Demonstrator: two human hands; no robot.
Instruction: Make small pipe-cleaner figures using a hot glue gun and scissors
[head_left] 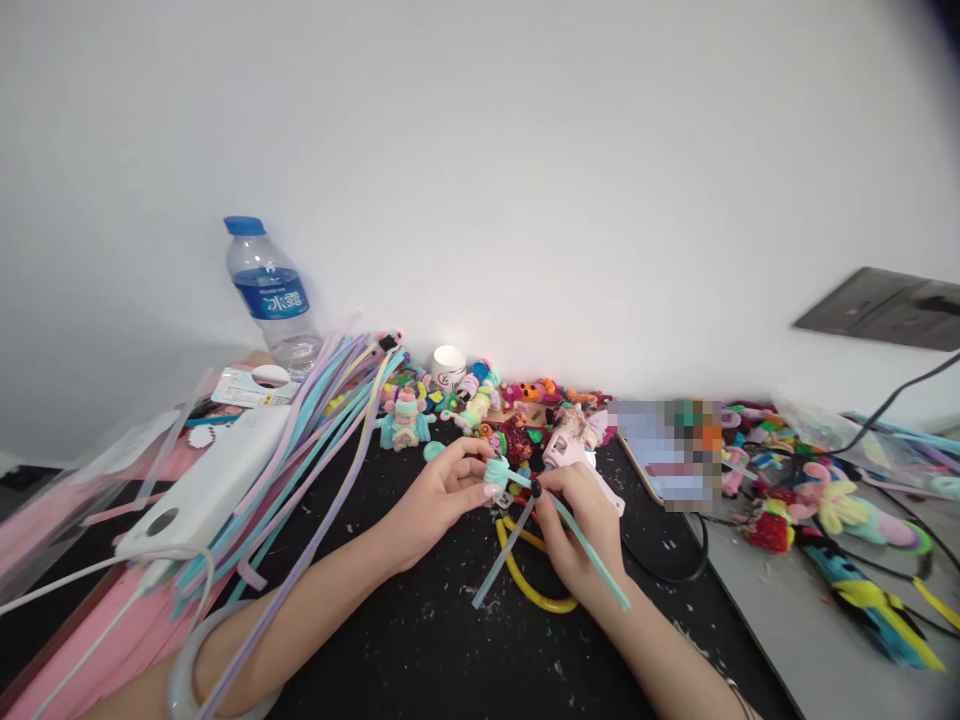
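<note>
Head view, nearest: both bare forearms reach over a black worktop [420, 640] flecked with scraps.
Yellow loop [551, 603]: lies on the worktop, partly behind the right hand.
Left hand [439, 495]: fingers pinched on a small aqua piece [495, 475], held just above the worktop.
Right hand [581, 520]: thumb and forefinger together on an aqua strip [600, 565] that runs from the piece; its loose end hangs past the palm.
Handling: best to keep the piece still in the left fingers, guide the strip with light, even tension, and grip close to the piece so the soft strip does not twist.
Pale stick [505, 555]: slants below the fingers; its upper end is covered, so whether it is held cannot be told.
Pink device [559, 450]: sits behind the right hand, its lower part mostly hidden.
Phone [645, 465]: screen pixelated, unreadable.
Fuzzy figures farther back: heaped, overlapping, hard to separate.
</note>
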